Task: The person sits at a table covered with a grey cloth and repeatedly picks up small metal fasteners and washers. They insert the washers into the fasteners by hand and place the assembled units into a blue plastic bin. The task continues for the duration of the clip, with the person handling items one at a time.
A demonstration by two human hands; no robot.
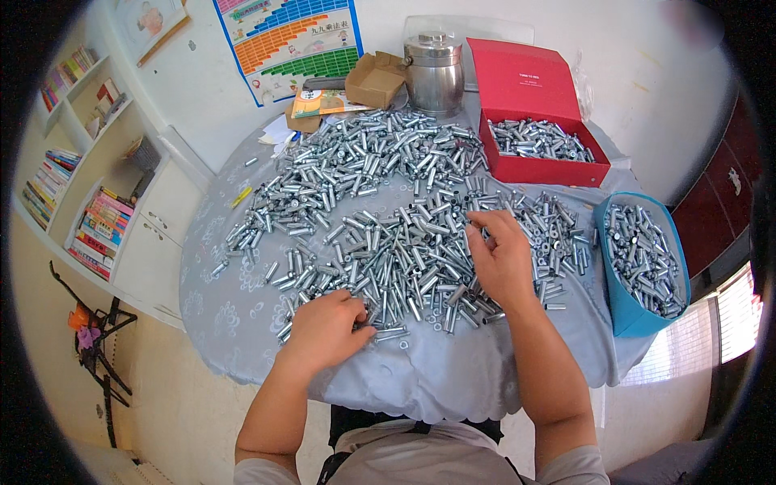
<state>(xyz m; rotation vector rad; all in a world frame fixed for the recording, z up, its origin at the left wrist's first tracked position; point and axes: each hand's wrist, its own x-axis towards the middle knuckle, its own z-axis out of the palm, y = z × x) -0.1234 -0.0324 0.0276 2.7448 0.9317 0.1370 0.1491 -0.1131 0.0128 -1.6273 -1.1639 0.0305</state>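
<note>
A broad heap of silvery metal sleeve anchor bolts [412, 259] covers the middle of the table. At its near left edge, my left hand [326, 327] rests with fingers curled down among the pieces and the thumb pointing right. Whatever those fingers hold, if anything, is hidden under them. My right hand [503, 263] reaches farther into the heap, on its right side. Its thumb and forefinger bend toward each other, tips close together over the metal pieces, and I cannot make out what is between them. A few loose nuts [437, 326] lie at the near edge between my hands.
An open red box [550, 170] at the back right and a blue bin [643, 315] at the right edge hold more bolts. Behind the heap stand a steel canister [434, 77] and a small cardboard box [374, 81]. A yellow pen-like object [242, 196] lies on the grey tablecloth [214, 283].
</note>
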